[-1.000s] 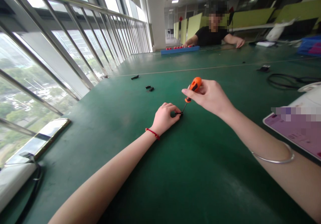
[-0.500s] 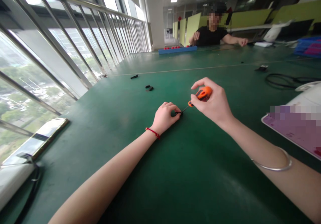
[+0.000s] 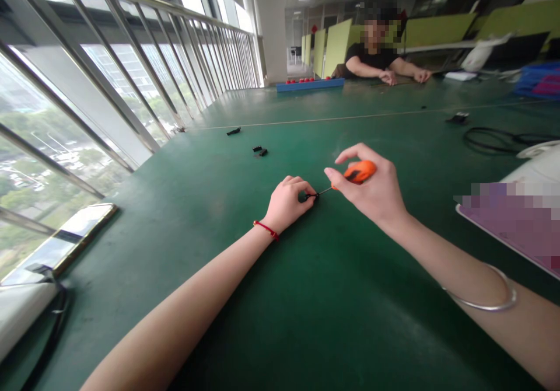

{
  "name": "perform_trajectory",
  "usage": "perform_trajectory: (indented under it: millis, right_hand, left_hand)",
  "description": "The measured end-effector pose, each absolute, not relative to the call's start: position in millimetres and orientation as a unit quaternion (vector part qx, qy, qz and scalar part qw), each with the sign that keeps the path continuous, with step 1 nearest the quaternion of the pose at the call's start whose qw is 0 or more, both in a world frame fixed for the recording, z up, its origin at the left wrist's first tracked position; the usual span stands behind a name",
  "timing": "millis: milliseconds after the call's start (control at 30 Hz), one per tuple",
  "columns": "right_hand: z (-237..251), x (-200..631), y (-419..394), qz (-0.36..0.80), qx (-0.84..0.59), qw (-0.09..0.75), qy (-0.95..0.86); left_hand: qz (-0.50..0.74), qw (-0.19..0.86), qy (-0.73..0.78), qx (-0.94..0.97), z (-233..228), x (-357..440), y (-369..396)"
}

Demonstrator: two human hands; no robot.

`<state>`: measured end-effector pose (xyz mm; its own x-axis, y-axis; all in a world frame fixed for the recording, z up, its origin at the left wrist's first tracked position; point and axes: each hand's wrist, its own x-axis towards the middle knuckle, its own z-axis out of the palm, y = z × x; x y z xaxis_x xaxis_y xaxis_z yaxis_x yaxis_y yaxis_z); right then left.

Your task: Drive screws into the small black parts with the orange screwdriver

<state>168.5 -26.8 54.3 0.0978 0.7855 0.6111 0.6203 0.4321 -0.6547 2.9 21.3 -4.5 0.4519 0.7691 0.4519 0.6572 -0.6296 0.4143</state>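
Observation:
My left hand [image 3: 287, 204] rests on the green tabletop and pinches a small black part [image 3: 311, 195] between thumb and forefinger. Its exact kind is too small to make out. In my right hand [image 3: 376, 189] is a screwdriver [image 3: 361, 171] with an orange and black handle. The handle lies against the palm, with thumb and forefinger partly spread along it. Its thin metal shaft [image 3: 324, 191] points left and down, and the tip meets the black part at my left fingertips. The shaft lies nearly level.
Small black pieces [image 3: 259, 152] and another black piece [image 3: 233, 131] lie farther back on the table. A phone [image 3: 61, 245] is at the left, a purple sheet [image 3: 511, 227] and black cable [image 3: 494, 141] at the right. Across the table sits a person [image 3: 371, 58] near a blue tray [image 3: 310, 86].
My right hand has shifted slightly right and lower, and the screwdriver lies flatter. My left hand holds its place. The person opposite has brought one hand down towards the other.

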Motion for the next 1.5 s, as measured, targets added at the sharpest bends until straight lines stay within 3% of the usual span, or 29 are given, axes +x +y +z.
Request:
perform_trajectory:
  millis: [233, 400, 600, 767, 967, 1133, 1333, 1500]
  right_hand:
    - [50.6, 168.8, -29.1, 0.081, -0.490, 0.556, -0.667]
    - [45.3, 170.8, -32.6, 0.058, -0.506, 0.526, -0.682]
    - [33.8, 171.5, -38.4, -0.001, -0.464, 0.580, -0.670]
    - [22.2, 173.3, -44.6, -0.013, -0.477, 0.544, -0.690]
    - [6.5, 174.9, -52.9, -0.002, -0.444, 0.592, -0.672]
    - [5.4, 176.1, -58.6, -0.003, -0.439, 0.546, -0.714]
    - [0.6, 177.1, -58.7, 0.009, -0.420, 0.612, -0.670]
    - [5.9, 177.3, -60.3, -0.043, -0.421, 0.544, -0.725]
  left_hand:
    - [0.308, 0.090, 0.429, 0.844, -4.4, 3.4, 21.0]
    - [0.305, 0.084, 0.427, 0.847, -3.8, 3.4, 20.2]
    - [0.299, 0.077, 0.428, 0.849, -3.1, 3.0, 18.5]
    - [0.297, 0.076, 0.430, 0.849, -1.9, 2.9, 17.1]
    - [0.297, 0.073, 0.428, 0.850, -2.2, 1.4, 15.6]
    - [0.282, 0.059, 0.422, 0.860, -2.1, 0.8, 14.7]
    - [0.276, 0.054, 0.424, 0.861, -1.4, 0.0, 13.8]
    - [0.273, 0.035, 0.414, 0.867, -2.7, -0.3, 14.2]
